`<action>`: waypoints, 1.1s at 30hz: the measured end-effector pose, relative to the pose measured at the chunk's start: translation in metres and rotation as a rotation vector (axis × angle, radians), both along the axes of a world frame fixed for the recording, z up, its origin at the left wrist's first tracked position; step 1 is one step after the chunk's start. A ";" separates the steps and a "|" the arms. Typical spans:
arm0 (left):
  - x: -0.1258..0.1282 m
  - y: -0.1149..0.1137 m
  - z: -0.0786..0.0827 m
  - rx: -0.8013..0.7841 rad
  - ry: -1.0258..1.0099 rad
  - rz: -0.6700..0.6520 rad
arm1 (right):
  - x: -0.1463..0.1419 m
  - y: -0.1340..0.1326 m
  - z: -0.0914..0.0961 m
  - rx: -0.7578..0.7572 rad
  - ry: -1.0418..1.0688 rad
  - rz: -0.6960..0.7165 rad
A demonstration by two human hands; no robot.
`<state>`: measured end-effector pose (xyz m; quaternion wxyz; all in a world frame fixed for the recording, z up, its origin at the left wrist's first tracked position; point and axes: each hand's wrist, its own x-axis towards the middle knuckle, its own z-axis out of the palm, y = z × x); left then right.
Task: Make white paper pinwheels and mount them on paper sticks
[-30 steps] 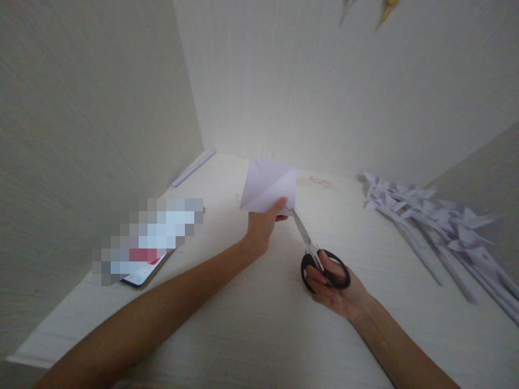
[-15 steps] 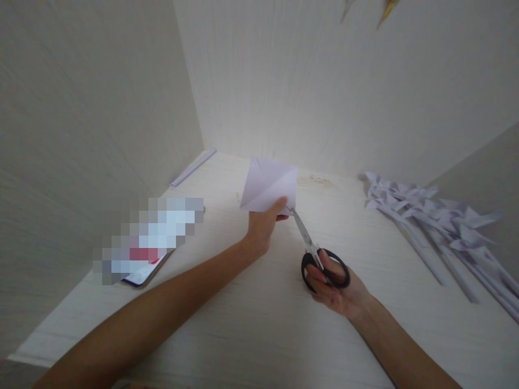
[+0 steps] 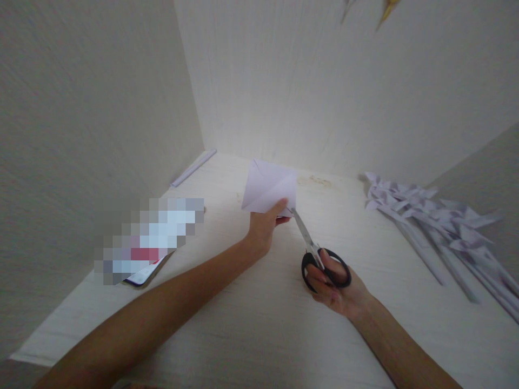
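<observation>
A square sheet of pale lilac-white paper (image 3: pixel 267 183), marked with diagonal creases, is pinched near its lower right corner by my left hand (image 3: pixel 265 229). The thumb lies on top of the sheet and the fingers are underneath. My right hand (image 3: pixel 338 286) grips a pair of scissors (image 3: pixel 303 229) by its black handles, thumb and fingers through the loops. The blade tips meet the paper's lower right corner, just right of my left thumb. How deep the blades reach into the sheet I cannot tell.
Several paper pinwheels (image 3: pixel 454 219) on rolled paper sticks lie along the right side of the white surface (image 3: pixel 259 319). A phone (image 3: pixel 141 278), its screen mostly blurred out, lies at the left. Behind it a rolled paper stick (image 3: pixel 194 167) rests by the wall. Panels rise on three sides.
The paper has tilted slightly and its top edge sits a little lower. Both hands and the scissors stay almost in place.
</observation>
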<state>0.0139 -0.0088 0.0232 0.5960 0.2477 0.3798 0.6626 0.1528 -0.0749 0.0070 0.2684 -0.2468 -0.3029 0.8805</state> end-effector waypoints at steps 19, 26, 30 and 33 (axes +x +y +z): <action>-0.003 0.004 -0.010 -0.026 0.032 0.015 | -0.004 0.002 0.003 0.158 -0.060 -0.144; -0.007 0.009 -0.020 0.003 0.094 -0.033 | 0.011 0.017 0.007 0.365 -0.414 -0.448; -0.012 0.006 -0.018 0.033 -0.026 -0.327 | 0.034 0.039 0.013 0.588 -0.838 -0.526; -0.015 0.001 -0.017 0.113 -0.103 -0.699 | 0.040 0.072 0.025 0.870 -1.272 -0.415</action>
